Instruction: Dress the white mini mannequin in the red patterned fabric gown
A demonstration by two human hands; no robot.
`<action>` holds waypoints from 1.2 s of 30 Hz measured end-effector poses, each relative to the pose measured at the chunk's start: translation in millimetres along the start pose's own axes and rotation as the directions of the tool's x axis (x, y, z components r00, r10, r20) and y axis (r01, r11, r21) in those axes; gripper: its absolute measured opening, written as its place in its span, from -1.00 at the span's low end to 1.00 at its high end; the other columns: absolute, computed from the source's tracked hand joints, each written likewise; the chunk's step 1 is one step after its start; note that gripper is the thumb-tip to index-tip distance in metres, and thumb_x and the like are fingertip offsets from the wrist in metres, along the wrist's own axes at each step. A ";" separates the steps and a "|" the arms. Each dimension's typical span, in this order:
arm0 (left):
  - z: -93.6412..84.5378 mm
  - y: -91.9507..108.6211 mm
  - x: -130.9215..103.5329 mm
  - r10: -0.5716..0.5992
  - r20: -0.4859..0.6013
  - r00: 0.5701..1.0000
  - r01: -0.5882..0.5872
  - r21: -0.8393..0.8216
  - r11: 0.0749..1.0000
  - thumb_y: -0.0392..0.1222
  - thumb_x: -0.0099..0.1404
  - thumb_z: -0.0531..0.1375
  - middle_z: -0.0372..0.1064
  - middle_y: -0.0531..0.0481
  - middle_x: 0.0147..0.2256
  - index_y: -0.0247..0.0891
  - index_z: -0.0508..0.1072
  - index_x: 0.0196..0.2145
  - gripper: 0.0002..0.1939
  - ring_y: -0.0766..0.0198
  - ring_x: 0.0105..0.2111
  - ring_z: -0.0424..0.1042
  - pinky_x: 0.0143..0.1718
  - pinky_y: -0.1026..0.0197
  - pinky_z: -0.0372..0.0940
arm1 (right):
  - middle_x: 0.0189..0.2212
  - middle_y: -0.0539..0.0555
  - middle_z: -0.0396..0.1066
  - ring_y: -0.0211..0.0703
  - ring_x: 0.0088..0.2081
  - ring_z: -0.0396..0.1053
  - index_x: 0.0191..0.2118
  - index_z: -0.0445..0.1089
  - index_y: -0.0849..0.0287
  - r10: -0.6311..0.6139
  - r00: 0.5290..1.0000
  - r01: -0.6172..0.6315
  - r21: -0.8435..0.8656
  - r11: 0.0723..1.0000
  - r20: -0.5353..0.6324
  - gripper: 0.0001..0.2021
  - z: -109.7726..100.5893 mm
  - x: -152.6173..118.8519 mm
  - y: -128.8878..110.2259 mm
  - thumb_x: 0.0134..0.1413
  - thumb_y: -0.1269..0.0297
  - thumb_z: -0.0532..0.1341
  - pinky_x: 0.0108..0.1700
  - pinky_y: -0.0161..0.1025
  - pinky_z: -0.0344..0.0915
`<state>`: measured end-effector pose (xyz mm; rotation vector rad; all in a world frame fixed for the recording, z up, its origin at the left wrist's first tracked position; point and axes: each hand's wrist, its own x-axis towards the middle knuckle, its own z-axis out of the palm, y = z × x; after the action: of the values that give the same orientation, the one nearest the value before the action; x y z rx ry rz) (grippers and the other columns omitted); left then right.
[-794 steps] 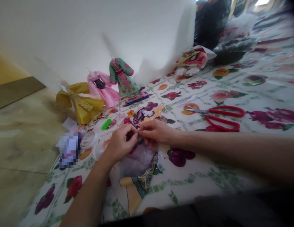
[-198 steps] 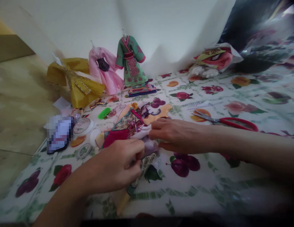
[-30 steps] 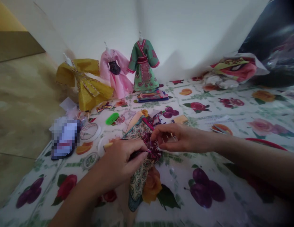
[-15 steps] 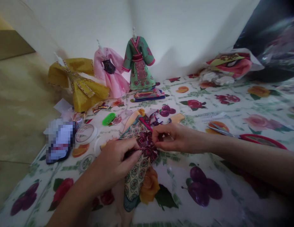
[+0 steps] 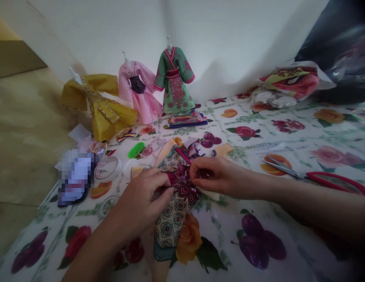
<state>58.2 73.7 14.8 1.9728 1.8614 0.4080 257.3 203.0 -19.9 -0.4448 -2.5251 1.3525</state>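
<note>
A doll [image 5: 159, 272] lies on the tablecloth in a cream dress [image 5: 170, 223] with dark floral medallions and a teal hem. Around its waist is a bunched maroon patterned sash [image 5: 184, 184]. My left hand [image 5: 148, 194] rests over the waist, thumb and fingers pinching the sash's left edge. My right hand [image 5: 213, 174] is closed in a pinch just right of the sash, close against it; whatever lies between its fingertips is too small to make out. One doll arm [image 5: 225, 149] sticks out beyond my right hand.
Behind stand dolls in yellow [image 5: 104, 113], pink [image 5: 139, 94] and green [image 5: 176, 84] robes, near folded cloth [image 5: 186, 119]. At left are a phone [image 5: 76, 178], a tape roll [image 5: 108, 169] and a green oval item [image 5: 136, 150]. Red-handled scissors [image 5: 335, 181] lie right; a fabric bag [image 5: 300, 80] sits behind.
The view has shifted slightly, so most things appear a little further right. Both hands remain at the doll's waist, with only small finger movement.
</note>
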 end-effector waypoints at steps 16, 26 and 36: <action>3.1 -4.0 6.1 -0.027 0.032 0.999 0.028 -0.019 0.999 -0.24 0.32 0.06 0.29 0.06 -0.48 -0.25 0.34 -0.46 -0.80 0.27 -0.39 0.28 -0.36 0.20 0.11 | -0.36 0.02 0.32 -0.24 -0.33 0.25 -0.37 0.30 0.17 -0.087 0.994 0.080 -0.106 0.991 -0.062 -0.90 2.9 -2.3 -3.6 0.18 0.42 0.15 -0.28 -0.28 0.18; 6.5 -7.9 7.2 -0.055 0.034 0.998 0.055 0.000 0.998 -0.22 0.31 0.05 0.33 0.06 -0.49 -0.24 0.37 -0.46 -0.80 0.29 -0.43 0.28 -0.39 0.21 0.11 | -0.40 -0.02 0.33 -0.29 -0.37 0.24 -0.36 0.33 0.19 -0.093 0.991 0.081 -0.120 0.989 -0.096 -0.90 5.2 0.1 1.2 0.21 0.39 0.15 -0.31 -0.31 0.14; 9.7 -7.1 11.5 -0.086 0.002 0.996 0.086 -0.015 0.996 -0.25 0.26 0.07 0.27 0.07 -0.51 -0.25 0.31 -0.51 -0.82 0.30 -0.44 0.27 -0.41 0.22 0.08 | -0.42 -0.03 0.33 -0.31 -0.41 0.24 -0.39 0.33 0.19 -0.050 0.990 0.036 -0.105 0.994 -0.135 -0.92 9.6 2.3 4.1 0.10 0.46 0.17 -0.37 -0.33 0.15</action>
<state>57.3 84.7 2.2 1.8754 1.9284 0.3940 252.4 198.7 -28.4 -0.4830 -2.4830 1.1404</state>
